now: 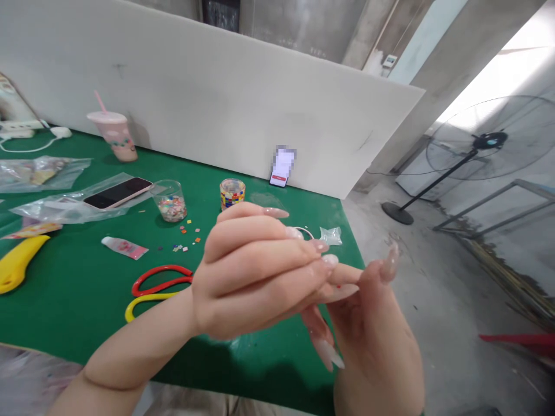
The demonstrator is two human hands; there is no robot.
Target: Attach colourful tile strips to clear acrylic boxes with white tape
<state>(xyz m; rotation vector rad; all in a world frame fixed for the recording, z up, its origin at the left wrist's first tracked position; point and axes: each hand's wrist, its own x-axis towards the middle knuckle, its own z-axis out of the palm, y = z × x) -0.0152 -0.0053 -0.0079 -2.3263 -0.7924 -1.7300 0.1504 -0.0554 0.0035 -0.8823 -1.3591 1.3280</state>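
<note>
Both my hands are raised together over the right end of the green table. My left hand reaches in from the lower left, its long-nailed fingers pressed together and closed round an outstretched finger of my right hand. The right hand comes up from the lower right with its thumb standing up and its other fingers mostly hidden behind the left hand. I cannot tell whether anything small is pinched between them.
On the table are a mosaic-covered jar, a glass of small tiles, loose tiles, a glue tube, red and yellow loops, a phone on plastic bags, a pink cup and a yellow tool. A second phone leans on the white board. A floor fan stands to the right.
</note>
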